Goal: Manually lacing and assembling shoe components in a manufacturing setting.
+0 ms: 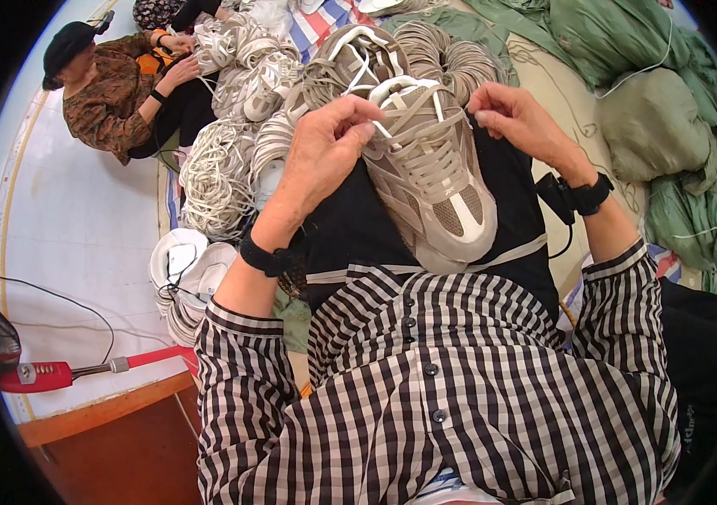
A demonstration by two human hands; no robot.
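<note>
A beige and grey sneaker (pixel 438 181) lies across my black-covered lap, its toe toward me. Its flat taupe shoelace (pixel 426 160) runs criss-cross up the tongue, with loose loops near the collar. My left hand (pixel 329 151) is at the left of the shoe's opening, thumb and forefinger pinched on the shoelace. On the opposite side, my right hand (pixel 520 122) is raised by the collar with its fingertips closed together; what they hold, if anything, is too small to make out. Beyond this shoe, a second sneaker (pixel 362 55) rests against it.
Bundled laces (pixel 217 177) and heaped sneakers (pixel 261 88) lie to the left. Green cloth sacks (pixel 653 126) fill the right side. Another person (pixel 114 101) sits working at the far left. A red-handled tool (pixel 38 376) is at the lower left, above a wooden surface (pixel 122 446).
</note>
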